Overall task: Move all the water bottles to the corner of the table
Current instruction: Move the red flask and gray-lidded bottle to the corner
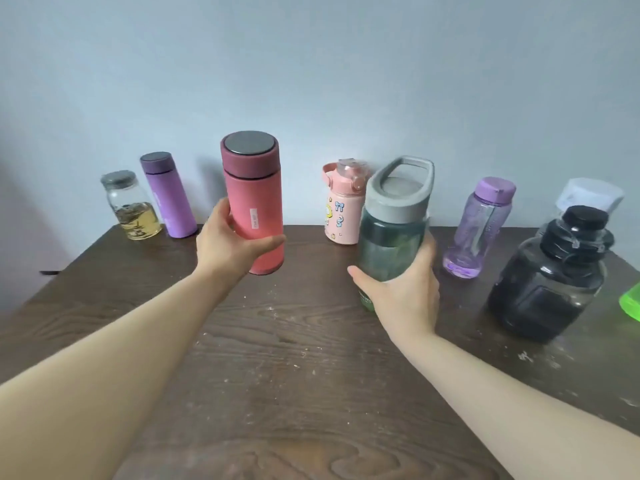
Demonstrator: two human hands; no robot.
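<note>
A view from above of a dark wood-grain table set against a pale blue wall, with two bare arms reaching forward. The left hand is wrapped around a tall pink-red flask with a darker maroon cap, holding it upright near the middle of the table — whether its base touches the surface cannot be told. The right hand grips the lower body of a green-tinted bottle with a grey loop-handle lid, thumb at the left, fingers curled behind.

Along the back edge by the wall stand more bottles. At the far left corner, a glass jar (with yellowish liquid inside) stands just beside a purple flask. Between the two held bottles stands a small pink bottle with stickers. To the right: a clear purple bottle, then a large dark jug with a white-capped container partly hidden behind it. A bright green object is cut off at the right edge.
</note>
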